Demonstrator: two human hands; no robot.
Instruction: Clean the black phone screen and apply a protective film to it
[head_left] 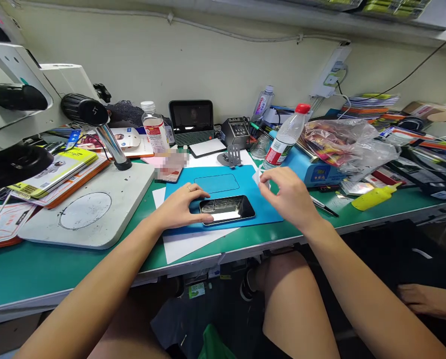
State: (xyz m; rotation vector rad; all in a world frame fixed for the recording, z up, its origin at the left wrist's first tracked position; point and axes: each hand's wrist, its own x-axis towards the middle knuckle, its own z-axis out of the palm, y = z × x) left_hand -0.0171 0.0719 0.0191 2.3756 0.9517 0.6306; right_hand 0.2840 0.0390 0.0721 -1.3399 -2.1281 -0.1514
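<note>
A black smartphone [228, 209] lies screen up on a blue mat [262, 214], and its glossy glass reflects the ceiling lights. My left hand [180, 205], with a ring on one finger, grips the phone's left end between the thumb at the near edge and the fingers at the far edge. Right of the phone and raised above the mat, my right hand [288, 197] pinches a small thin white piece [258, 175], perhaps tissue or film. Its far part sticks out past the fingertips; the rest is hidden.
A microscope stand [96, 214] fills the left. Behind the mat are a drink bottle [155, 129], a small laptop-like screen [192, 119] and a black device [235, 133]. A red-capped bottle [286, 137], a yellow squeeze bottle [374, 197] and another person's hand [428, 300] are at right.
</note>
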